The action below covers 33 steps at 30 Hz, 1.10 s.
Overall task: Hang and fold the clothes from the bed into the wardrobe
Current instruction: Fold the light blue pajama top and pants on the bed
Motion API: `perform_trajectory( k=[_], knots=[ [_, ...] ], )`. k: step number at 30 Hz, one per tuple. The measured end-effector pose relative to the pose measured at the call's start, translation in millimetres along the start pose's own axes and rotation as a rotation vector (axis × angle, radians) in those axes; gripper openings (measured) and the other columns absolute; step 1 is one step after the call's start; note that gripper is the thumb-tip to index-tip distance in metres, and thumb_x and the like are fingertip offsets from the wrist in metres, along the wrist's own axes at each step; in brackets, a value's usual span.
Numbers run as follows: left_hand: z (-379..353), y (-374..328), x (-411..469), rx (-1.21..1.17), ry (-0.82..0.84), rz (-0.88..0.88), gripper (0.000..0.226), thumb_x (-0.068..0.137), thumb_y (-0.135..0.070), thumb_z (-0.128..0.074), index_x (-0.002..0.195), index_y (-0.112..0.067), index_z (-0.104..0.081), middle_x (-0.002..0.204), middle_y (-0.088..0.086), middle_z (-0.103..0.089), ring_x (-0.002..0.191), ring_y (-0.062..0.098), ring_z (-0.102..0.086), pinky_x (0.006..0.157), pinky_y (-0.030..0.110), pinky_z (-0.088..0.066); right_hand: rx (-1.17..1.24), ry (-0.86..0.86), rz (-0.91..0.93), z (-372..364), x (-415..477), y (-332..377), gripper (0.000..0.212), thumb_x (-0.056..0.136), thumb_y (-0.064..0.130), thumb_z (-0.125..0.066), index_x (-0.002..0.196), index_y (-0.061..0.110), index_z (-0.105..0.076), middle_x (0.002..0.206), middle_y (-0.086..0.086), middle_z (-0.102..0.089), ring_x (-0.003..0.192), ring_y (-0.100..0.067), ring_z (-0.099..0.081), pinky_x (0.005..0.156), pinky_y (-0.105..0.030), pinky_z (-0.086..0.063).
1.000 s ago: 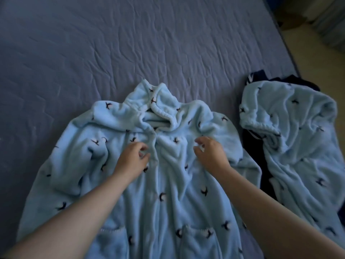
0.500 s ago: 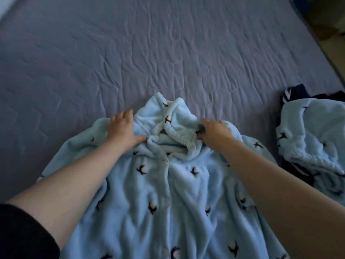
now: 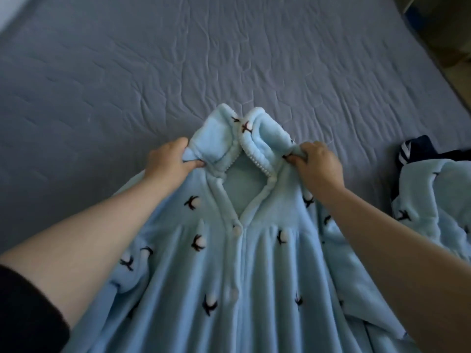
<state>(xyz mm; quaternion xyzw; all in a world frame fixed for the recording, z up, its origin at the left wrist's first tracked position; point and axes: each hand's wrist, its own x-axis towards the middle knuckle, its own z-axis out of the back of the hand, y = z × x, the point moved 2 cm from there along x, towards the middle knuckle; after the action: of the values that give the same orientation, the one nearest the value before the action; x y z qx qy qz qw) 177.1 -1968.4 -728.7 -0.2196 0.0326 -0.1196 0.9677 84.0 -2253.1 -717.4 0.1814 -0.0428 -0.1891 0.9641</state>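
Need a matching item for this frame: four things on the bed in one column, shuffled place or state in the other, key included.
Things
1. buttoned robe
2. second fleece garment
3. dark garment
4. bed cover

States
A. grey-violet, quilted, beneath everything else
B. light blue, heaped at the right edge of the view, no hand on it
C. gripped at the collar by the left hand and the right hand
D. white-striped, shows past the far side of a blue heap

Pairs: 1-C, 2-B, 3-D, 4-A
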Motion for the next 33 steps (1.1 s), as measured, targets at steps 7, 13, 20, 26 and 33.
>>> perform_trajectory(
  k=[7,13,20,26,33],
  knots=[
    [-37.7,-4.5,6.8,0.277,0.008,0.103,0.054,0.087,-0.046,-0.060,0.124,-0.009,-0.047,0.126,0.016,-0.048,0.117,0.036,-0.043,0.098,0.046,-0.035,-0.156,0.074,-0.096,-43.7,10.0,-7.1,0.033,0.097,0.044,-0.047,0.101,0.011,-0.055,0.109,-0.012,-0.063,0.101,-0.034,-0.056,0.087,-0.041,-0.034],
    [-42.7,-10.6,-28.6,0.188,-0.158,-0.162,0.055,0.084,-0.024,-0.068,0.131,-0.002,-0.048,0.131,0.017,-0.049,0.116,0.039,-0.044,0.103,0.045,-0.031,-0.194,0.041,-0.072,-53.0,-17.6,-18.9,0.045,0.094,0.044,-0.048,0.127,0.013,-0.049,0.126,-0.011,-0.057,0.117,-0.033,-0.050,0.103,-0.046,-0.030],
    [-45.3,-61.5,-75.1,-0.131,0.012,-0.188,0.036,0.085,-0.014,-0.067,0.116,0.002,-0.060,0.115,0.020,-0.059,0.108,0.038,-0.053,0.097,0.038,-0.035,-0.040,0.094,-0.206,-17.9,-70.6,-54.4,0.044,0.096,0.037,-0.048,0.128,0.006,-0.046,0.126,-0.019,-0.052,0.111,-0.039,-0.051,0.094,-0.047,-0.041],
    [-56.4,-103.7,-114.0,-0.202,0.157,-0.157,0.035,0.093,-0.023,-0.058,0.122,-0.005,-0.057,0.120,0.012,-0.056,0.114,0.029,-0.049,0.099,0.033,-0.037,-0.039,0.354,-0.476,9.6,-117.8,-111.4,0.056,0.093,0.045,-0.054,0.129,0.004,-0.042,0.127,-0.019,-0.050,0.111,-0.038,-0.053,0.084,-0.041,-0.046],
    [-67.2,-141.6,-151.2,-0.263,0.231,-0.129,0.026,0.091,-0.019,-0.059,0.113,-0.005,-0.062,0.113,0.010,-0.059,0.109,0.027,-0.054,0.096,0.035,-0.039,0.343,0.247,-0.540,40.5,-149.7,-137.1,0.026,0.081,0.036,-0.073,0.075,0.016,-0.058,0.070,0.000,-0.061,0.068,-0.019,-0.057,0.059,-0.032,-0.043]
  ],
)
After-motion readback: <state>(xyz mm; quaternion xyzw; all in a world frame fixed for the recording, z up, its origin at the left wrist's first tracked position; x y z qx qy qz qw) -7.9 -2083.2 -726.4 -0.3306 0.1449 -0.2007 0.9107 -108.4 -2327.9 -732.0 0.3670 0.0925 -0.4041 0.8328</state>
